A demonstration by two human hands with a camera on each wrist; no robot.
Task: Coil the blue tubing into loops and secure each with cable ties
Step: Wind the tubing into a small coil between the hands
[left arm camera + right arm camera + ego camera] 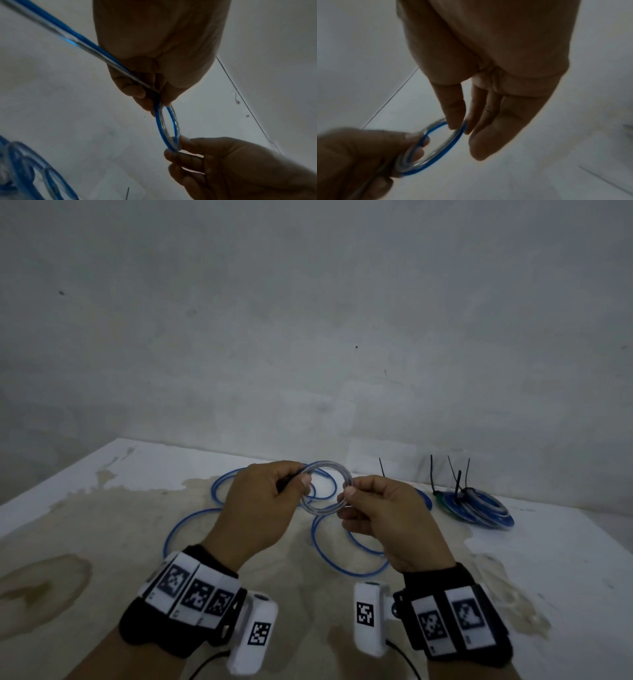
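I hold a small coil of blue tubing (327,510) above the table between both hands. My left hand (303,477) pinches its left side with thumb and fingers. My right hand (350,487) pinches the right side between thumb and forefinger. In the left wrist view the coil (160,129) hangs between my left hand (160,102) and my right hand (173,147), and a length of tubing (68,39) runs up and left. In the right wrist view my right hand (458,127) nips the coil (440,154), while my left hand (418,139) grips the far side.
Loose blue tubing (342,556) lies in wide loops on the stained white table (102,542) under my hands. A pile of tied coils (479,508) with black cable ties (457,484) sticking up sits at the back right. A grey wall stands close behind.
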